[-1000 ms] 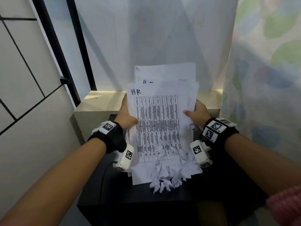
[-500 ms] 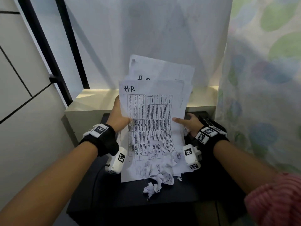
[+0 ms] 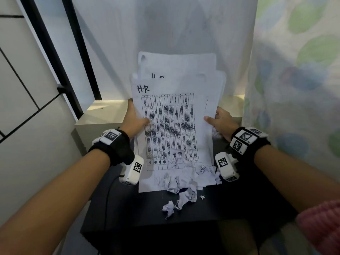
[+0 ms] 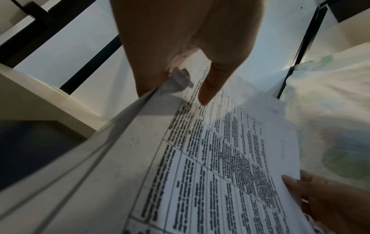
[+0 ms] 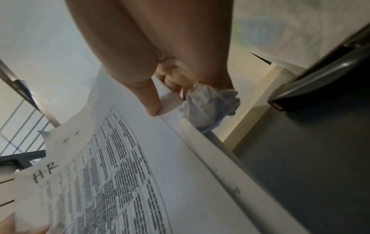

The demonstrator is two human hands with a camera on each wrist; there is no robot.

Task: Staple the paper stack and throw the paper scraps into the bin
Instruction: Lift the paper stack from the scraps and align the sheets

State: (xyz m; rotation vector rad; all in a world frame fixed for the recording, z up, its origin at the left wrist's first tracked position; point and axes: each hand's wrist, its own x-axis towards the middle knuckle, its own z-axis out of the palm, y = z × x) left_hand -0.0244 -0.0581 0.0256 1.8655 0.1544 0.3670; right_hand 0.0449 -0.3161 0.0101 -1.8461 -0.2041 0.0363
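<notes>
A loose paper stack (image 3: 174, 126), its top sheet marked "H·R" above a printed table, stands tilted with its bottom edge on the black table (image 3: 239, 203). My left hand (image 3: 135, 122) grips the stack's left edge, thumb on the front sheet (image 4: 210, 88). My right hand (image 3: 219, 122) grips the right edge (image 5: 152, 101), with a crumpled scrap (image 5: 212, 104) tucked against its fingers. Several crumpled paper scraps (image 3: 176, 183) lie on the lowest part of the stack and on the table in front of it. A small scrap (image 4: 178, 82) sits by my left fingers.
A cream ledge (image 3: 103, 115) runs behind the table, under a white curtain (image 3: 165, 34). A patterned curtain (image 3: 294, 70) hangs at the right, tiled wall and black frame (image 3: 46, 43) at the left. A dark object (image 5: 320, 82) lies on the table at the right. No bin or stapler shows.
Both hands keep hold of the stack, which has stayed tilted up. Scraps have slid down the sheet, and a few now lie on the table in front of it.
</notes>
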